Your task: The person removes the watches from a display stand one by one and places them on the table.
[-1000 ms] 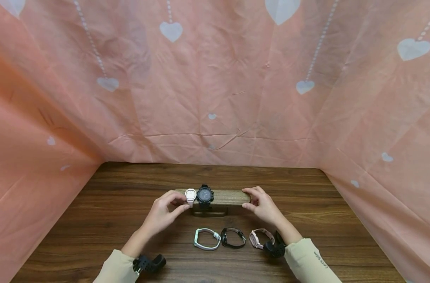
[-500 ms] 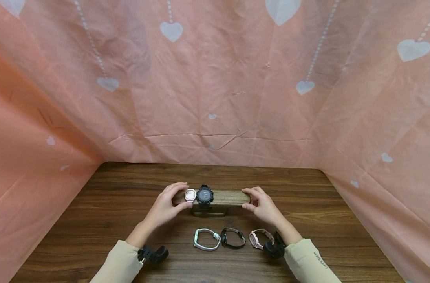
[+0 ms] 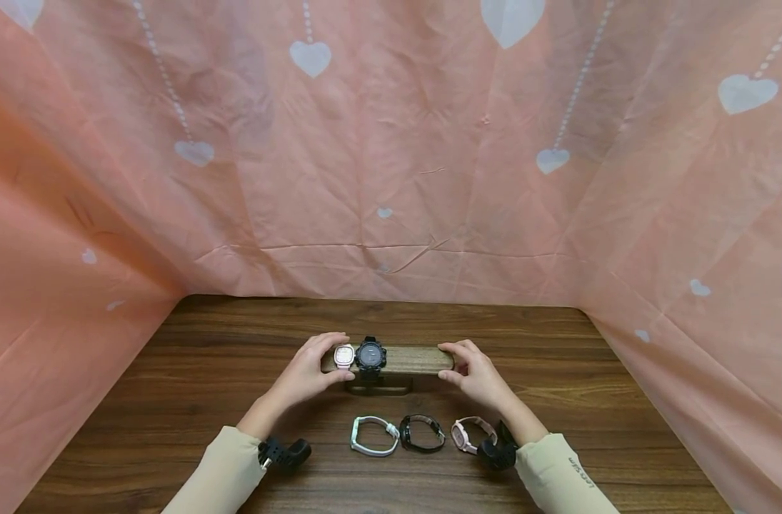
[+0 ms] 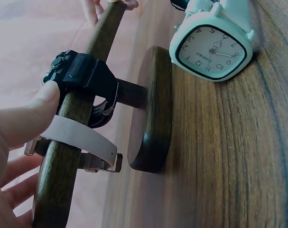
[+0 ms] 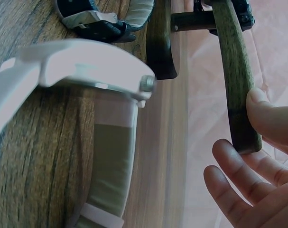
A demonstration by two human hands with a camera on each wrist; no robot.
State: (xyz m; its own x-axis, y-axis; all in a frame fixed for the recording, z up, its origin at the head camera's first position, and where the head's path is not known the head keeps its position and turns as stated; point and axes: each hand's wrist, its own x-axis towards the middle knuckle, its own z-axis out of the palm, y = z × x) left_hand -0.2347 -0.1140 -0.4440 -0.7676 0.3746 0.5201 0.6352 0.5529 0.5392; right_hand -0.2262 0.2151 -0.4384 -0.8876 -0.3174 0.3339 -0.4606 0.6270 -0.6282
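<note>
A wooden watch stand point(image 3: 413, 360) holds a pale pink square-faced watch point(image 3: 343, 355) near its left end, and a chunky black watch point(image 3: 370, 355) sits right beside it. My left hand point(image 3: 306, 373) holds the pale pink watch on the bar, thumb at the front and fingers behind. In the left wrist view that thumb lies by the pale strap point(image 4: 84, 135), close to the black watch. My right hand point(image 3: 480, 374) grips the bar's right end between thumb and fingers. The right wrist view shows the thumb on the bar end point(image 5: 241, 109).
On the wooden table point(image 3: 204, 385), in front of the stand, lie a mint-white watch point(image 3: 373, 452), a black watch with a dark strap point(image 3: 423, 449) and a pink watch point(image 3: 460, 435), in a row. A pink curtain point(image 3: 391, 143) with hearts surrounds the table.
My left fingers have moved from the front of the pale pink watch to behind the bar, and the watch has shifted slightly left. My right hand stays at the bar's right end.
</note>
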